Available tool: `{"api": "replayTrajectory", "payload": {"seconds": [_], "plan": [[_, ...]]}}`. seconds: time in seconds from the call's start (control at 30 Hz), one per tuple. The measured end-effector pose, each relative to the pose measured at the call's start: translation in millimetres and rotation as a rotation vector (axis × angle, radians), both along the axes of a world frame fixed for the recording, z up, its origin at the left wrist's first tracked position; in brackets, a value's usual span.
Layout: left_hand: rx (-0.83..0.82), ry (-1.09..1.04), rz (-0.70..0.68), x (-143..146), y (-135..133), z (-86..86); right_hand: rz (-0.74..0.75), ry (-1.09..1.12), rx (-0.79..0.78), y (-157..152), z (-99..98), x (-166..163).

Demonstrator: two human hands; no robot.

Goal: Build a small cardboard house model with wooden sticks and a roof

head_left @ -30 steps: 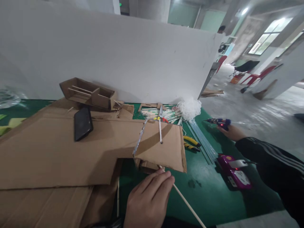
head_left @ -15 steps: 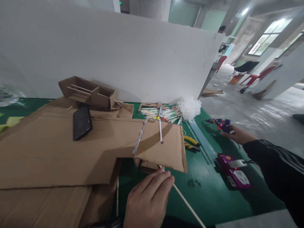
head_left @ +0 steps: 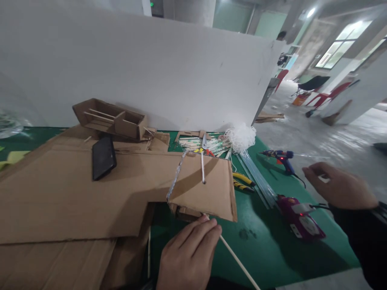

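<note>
My left hand (head_left: 191, 251) pinches a thin wooden stick (head_left: 238, 259) near its upper end, just below the front edge of a cardboard box (head_left: 216, 191). The stick slants down to the right, and its tip meets the box edge; the exact contact is hidden by my fingers. A white cord (head_left: 202, 167) runs into a hole in the box's top. Off to the right, my right hand (head_left: 337, 183) hangs above the table edge, fingers loosely curled and apart, holding nothing visible. Beyond it a blue hot glue gun (head_left: 284, 160) lies on the green table, its red light on.
A purple power strip (head_left: 298, 219) sits below my right hand. Pliers (head_left: 243, 182), clear glue sticks (head_left: 256, 177), scissors (head_left: 204, 141) and a white string bundle (head_left: 241, 138) lie behind the box. A black phone (head_left: 103, 158) and a cardboard tray (head_left: 111, 120) rest on cardboard sheets (head_left: 60, 193).
My right hand has let go of the glue gun and drawn back to the right; the gun stays on the table. The left hand keeps its hold on the stick.
</note>
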State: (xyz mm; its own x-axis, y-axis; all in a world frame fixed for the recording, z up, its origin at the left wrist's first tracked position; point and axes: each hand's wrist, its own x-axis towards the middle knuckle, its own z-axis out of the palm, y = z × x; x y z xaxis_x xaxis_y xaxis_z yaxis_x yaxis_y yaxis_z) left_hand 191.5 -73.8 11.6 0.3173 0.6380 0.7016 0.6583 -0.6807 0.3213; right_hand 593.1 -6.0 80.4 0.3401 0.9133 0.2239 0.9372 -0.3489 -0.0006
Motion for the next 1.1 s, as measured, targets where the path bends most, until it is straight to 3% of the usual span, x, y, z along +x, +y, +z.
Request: {"api": "replayTrajectory", "payload": {"seconds": [0.13, 0.23, 0.33, 0.4, 0.63, 0.83, 1.1], "plan": [[0.002, -0.013, 0.006, 0.0, -0.5, -0.6, 0.254, -0.031, 0.214, -30.3, 14.8, -50.8], [0.005, -0.036, -0.003, 0.5, -0.5, -2.3, 0.477, 0.023, 0.217, -33.4, 21.4, -79.5], [0.007, -0.05, -0.007, 0.2, -0.6, -4.1, 0.577, -0.008, 0.151, -9.0, 19.7, -98.8], [0.01, -0.058, -0.007, -0.1, -0.3, -4.7, 0.594, -0.034, 0.025, 20.3, 13.4, -110.0], [0.003, -0.025, -0.025, -1.6, 2.8, -1.8, 0.788, -0.139, -0.19, 118.1, -32.2, -142.1], [0.007, -0.004, -0.028, -3.4, 1.0, -5.3, 0.935, -0.276, -0.353, 146.6, -61.9, -141.1], [0.028, 0.023, -0.03, -4.5, 2.2, -4.3, 0.89, -0.35, -0.336, 154.6, -62.3, -135.7]]}}
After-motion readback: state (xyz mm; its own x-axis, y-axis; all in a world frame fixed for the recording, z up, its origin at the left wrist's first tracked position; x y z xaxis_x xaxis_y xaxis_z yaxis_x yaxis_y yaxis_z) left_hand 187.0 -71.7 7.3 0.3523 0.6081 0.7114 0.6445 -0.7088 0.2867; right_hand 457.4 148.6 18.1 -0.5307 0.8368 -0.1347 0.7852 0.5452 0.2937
